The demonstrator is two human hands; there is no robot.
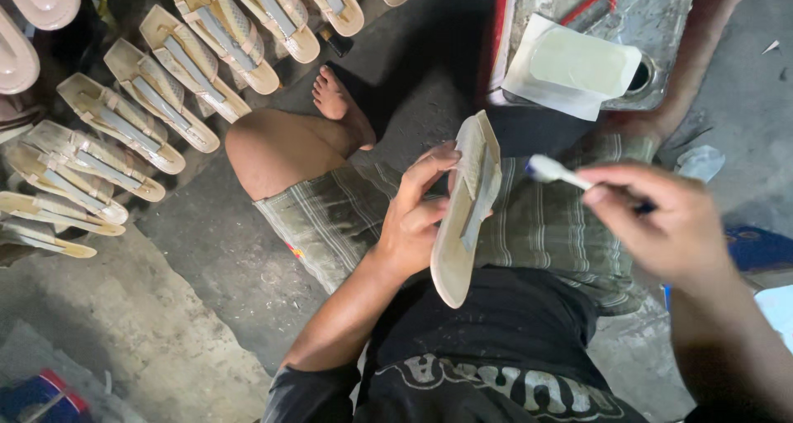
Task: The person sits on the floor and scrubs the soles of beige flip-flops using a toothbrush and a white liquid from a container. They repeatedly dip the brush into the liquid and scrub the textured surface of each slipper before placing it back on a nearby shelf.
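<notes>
Left hand (413,216) grips a pale beige sandal sole with a grey strap band (464,212), fingers curled round its near edge and thumb pressed to its side, holding it on edge above the lap so that its length runs from the chest toward the knees; right hand (652,221) is closed on the handle of a small white-headed brush (549,171), whose pale tip points toward the sandal and sits just beside its upper end, though whether it touches cannot be told; both hands hover over striped grey-green shorts (545,225) and a black printed shirt (487,349); one bare knee (268,154) rises to the left of the held sandal, with a bare foot (339,101) resting on the dark concrete floor (190,307) beyond it; ahead of the right hand sits a stained grey metal tray (661,26) bearing a white rectangular tub of pale yellowish paste (574,64) and a red-handled tool (591,6), only partly seen; further out on the left, rows of matching beige sandals with grey straps (157,101) lie side by side on the floor, fanned along the upper and left edges of the view; a blue and red object (41,398) shows at the lower left corner, too cropped to identify.
</notes>
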